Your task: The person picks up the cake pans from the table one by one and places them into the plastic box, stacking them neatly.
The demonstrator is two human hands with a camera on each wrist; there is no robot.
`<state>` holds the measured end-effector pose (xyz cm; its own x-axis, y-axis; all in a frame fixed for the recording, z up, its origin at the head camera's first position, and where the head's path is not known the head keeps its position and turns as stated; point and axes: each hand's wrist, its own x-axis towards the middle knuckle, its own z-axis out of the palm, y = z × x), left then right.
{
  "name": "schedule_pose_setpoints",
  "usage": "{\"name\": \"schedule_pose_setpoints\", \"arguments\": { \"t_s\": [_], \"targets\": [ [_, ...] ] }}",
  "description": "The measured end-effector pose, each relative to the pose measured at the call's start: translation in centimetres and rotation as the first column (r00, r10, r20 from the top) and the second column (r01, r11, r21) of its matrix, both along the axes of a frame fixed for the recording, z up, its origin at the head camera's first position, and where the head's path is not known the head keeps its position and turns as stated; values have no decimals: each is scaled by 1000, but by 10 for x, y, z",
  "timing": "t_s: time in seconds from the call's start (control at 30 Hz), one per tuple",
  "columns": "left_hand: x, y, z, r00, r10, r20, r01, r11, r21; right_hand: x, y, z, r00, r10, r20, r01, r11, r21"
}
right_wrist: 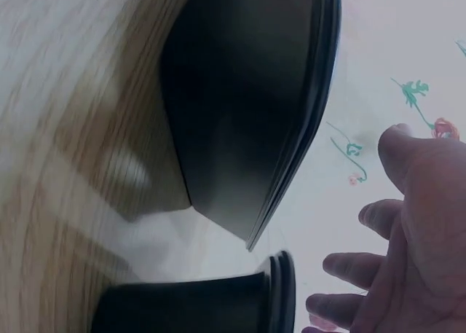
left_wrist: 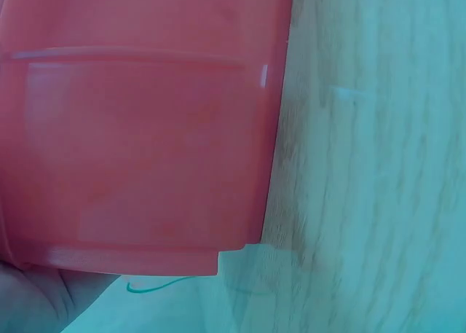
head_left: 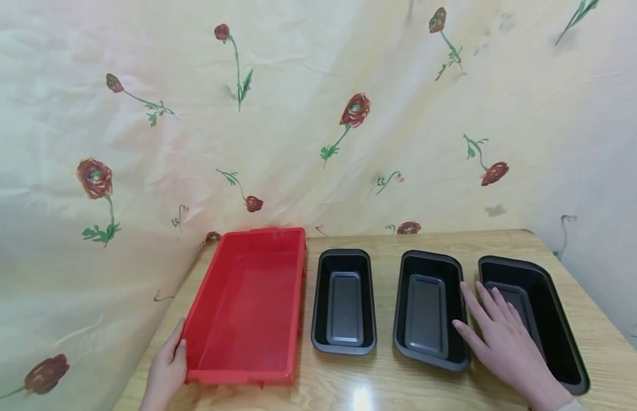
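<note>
Right hand (head_left: pixel 508 345), nearest in head view: fingers spread above middle pan (head_left: pixel 426 314) and right pan (head_left: pixel 557 331), partly blocking both. Left hand (head_left: pixel 166 365) touches red tray (head_left: pixel 246 319), at table's (head_left: pixel 390 388) left. Judged: tray, left pan (head_left: pixel 345 308) and others already stand side by side; remainder unclear. Left wrist: tray hides fingers; grip undetermined. Right wrist: fingers loose, floral backdrop (right_wrist: pixel 364 100) behind.

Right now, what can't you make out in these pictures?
Head view: the right hand covers part of the rightmost black, rectangular, metal-looking pan.
Left wrist view: the glossy red rectangular tray hides part of the left hand.
Right wrist view: the bottom edge cuts off the lower black pan.
</note>
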<state>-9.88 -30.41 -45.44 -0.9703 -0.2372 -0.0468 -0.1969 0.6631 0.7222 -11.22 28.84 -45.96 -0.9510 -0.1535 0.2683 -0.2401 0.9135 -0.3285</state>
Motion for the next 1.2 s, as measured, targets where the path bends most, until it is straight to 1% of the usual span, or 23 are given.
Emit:
{"name": "schedule_pose_setpoints", "arguments": {
  "t_s": [0.07,0.2,0.43,0.53,0.7,0.8,0.9,1.2],
  "targets": [
    [1,1,-1,1000,-7,-18,6,1000,-3,2,-1,0,1000,10,15,-9,1000,-22],
    [3,2,-3,1000,-14,3,14,1000,21,5,-6,2,997,39,61,-34,996,-82],
    [4,2,-6,997,15,72,-22,996,92,6,-19,13,993,76,95,-60,985,-162],
    [4,2,-6,995,18,96,-29,993,113,5,-25,19,992,75,103,-55,981,-186],
    [4,3,-6,992,26,120,-43,989,142,1,-35,25,995,75,69,-57,971,-233],
    [4,3,-5,992,32,126,-50,989,141,-3,-41,28,994,97,57,-79,962,-262],
    [3,3,-5,992,34,121,-51,989,139,-5,-47,31,990,121,67,-97,954,-283],
    [-2,2,-3,994,33,107,-47,990,135,-10,-60,33,985,168,46,-145,939,-312]
  ]
}}
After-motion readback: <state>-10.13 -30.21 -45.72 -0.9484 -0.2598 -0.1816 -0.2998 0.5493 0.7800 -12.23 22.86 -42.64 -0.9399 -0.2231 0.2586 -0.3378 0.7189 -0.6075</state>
